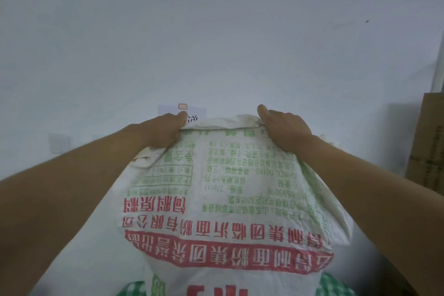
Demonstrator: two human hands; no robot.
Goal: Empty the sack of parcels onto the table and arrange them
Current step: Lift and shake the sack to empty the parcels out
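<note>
Two bare hands hold a white woven sack up in front of the camera, its red and green print upside down. At the bottom edge of the view, below the sack and well below the fingers, a green-and-white checked cloth shows on either side of it; whether it covers a table cannot be told. The sack fills the middle of the view between both forearms, bulging and creased. The left hand grips the upper left edge of the sack, its fingers curled tight into bunched fabric with the thumb pointing right along the rim. The right hand grips the upper right edge the same way, fingers wrapped over the fold and thumb lying up and to the left. No parcels can be seen. Just beyond the left thumb, a paper notice with a small red mark is stuck to the pale wall. Left of the left hand, a white square plate sits on that wall. Far right of the right hand stands a brown cardboard box, beside a pale frame edge.
</note>
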